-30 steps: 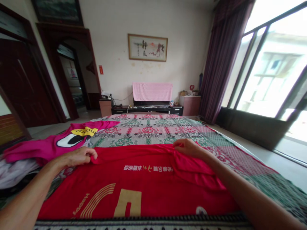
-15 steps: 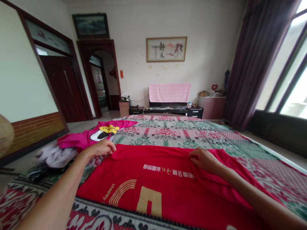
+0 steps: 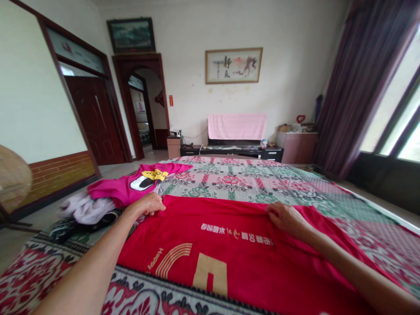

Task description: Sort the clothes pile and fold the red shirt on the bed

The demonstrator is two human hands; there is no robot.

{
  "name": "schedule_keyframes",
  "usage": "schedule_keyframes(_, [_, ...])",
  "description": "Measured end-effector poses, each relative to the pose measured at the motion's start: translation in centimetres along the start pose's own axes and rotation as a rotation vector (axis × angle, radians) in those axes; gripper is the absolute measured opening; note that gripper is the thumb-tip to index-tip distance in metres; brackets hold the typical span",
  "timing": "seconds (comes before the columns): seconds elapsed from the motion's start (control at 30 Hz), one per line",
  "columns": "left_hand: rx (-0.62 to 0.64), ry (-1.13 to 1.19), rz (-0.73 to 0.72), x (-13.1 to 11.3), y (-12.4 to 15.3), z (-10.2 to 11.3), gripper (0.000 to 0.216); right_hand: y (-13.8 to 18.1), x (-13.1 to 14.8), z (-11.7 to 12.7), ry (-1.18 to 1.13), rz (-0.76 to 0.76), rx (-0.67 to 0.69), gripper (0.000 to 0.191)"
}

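A red shirt (image 3: 229, 253) with gold print lies spread flat on a bed covered by a floral patterned blanket (image 3: 236, 177). My left hand (image 3: 151, 204) pinches the shirt's far left corner, fingers closed on the fabric. My right hand (image 3: 285, 218) grips the far edge of the shirt toward the right, fingers curled on the cloth. Both arms reach forward over the shirt.
A magenta shirt (image 3: 138, 183) with a yellow and white print lies at the bed's left, beside a heap of pale and dark clothes (image 3: 82, 212). Beyond the bed stand a low dark cabinet (image 3: 232, 152) with a pink cloth, doorways at left, curtains and windows at right.
The view has swung to the left, bringing the left wall and clothes heap into sight. Both hands stay closed on the red shirt's far edge, which now lies straighter.
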State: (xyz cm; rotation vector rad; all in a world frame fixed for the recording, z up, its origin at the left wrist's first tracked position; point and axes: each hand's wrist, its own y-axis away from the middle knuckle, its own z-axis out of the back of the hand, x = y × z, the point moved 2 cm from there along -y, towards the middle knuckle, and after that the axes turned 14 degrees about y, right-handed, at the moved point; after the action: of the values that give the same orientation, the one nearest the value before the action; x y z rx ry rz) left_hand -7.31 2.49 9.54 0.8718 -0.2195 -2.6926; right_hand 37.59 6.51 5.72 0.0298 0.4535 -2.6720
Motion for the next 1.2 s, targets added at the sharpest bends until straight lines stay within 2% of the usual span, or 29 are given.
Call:
schedule_keyframes(0.23, [-0.097,0.076,0.075,0.9,-0.9,0.6,0.013,-0.3,-0.4,-0.1,-0.035,0.006,0.003,0.026])
schedule_keyframes(0.43, [-0.132,-0.045,0.068,1.2,-1.3,0.4,0.014,-0.1,-0.1,0.2,-0.067,0.067,0.000,0.023])
schedule_keyframes(0.57, [-0.322,-0.123,-0.101,0.7,-2.0,0.7,0.019,-0.2,1.5,1.2,-0.124,0.128,-0.123,0.023])
schedule_keyframes(0.67, [-0.392,-0.115,-0.363,-0.5,-2.6,-0.3,0.026,0.0,3.7,1.7,-0.172,0.273,-0.149,0.025])
schedule_keyframes(0.77, [-0.304,-0.129,-0.624,-1.8,-3.0,-2.8,0.031,0.3,5.8,1.5,-0.158,0.400,-0.111,0.027])
schedule_keyframes(0.87, [-0.166,-0.173,-0.772,-2.5,-3.1,-5.3,0.033,0.4,6.6,0.9,-0.098,0.379,-0.077,0.030])
schedule_keyframes(0.97, [-0.105,-0.210,-0.773,-2.5,-3.0,-6.5,0.037,0.1,6.5,0.4,-0.107,0.335,-0.052,0.031])
schedule_keyframes(1.2, [-0.032,-0.241,-0.650,-2.1,-2.2,-6.2,0.056,0.0,6.2,0.2,-0.120,0.322,-0.041,0.034])
